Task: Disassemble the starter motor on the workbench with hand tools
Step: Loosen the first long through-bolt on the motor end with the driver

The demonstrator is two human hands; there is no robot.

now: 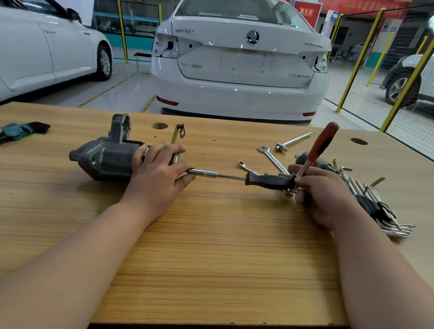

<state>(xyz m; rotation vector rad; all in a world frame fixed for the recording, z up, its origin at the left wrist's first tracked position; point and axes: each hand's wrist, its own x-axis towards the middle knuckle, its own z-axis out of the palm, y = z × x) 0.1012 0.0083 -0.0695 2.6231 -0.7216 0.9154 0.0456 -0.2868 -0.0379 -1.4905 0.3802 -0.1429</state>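
Because a fastener will only give if the body cannot roll, the left hand (158,170) is clamped over the right end of the dark grey cast-metal starter motor (105,157). Its fingers curl across the top with the thumb below, pinning the motor on its side against the pale wooden bench (201,255). Straight out to the motor's right runs the black-handled socket driver (268,181), its chrome shaft level with the bench, presumably so that the tip, hidden behind the left thumb, sits square. At the driver's butt the right hand (318,196) is closed round the shaft of a red-handled screwdriver (321,144), which stands up and away. It probably serves as a cross-bar for leverage, though I cannot tell whether it passes through the handle. Farther right of the motor, within reach, lie chrome open-ended spanners (273,158) and a fan of steel hex keys (381,206). Left of the motor is a black hex key set in a teal holder (15,131).
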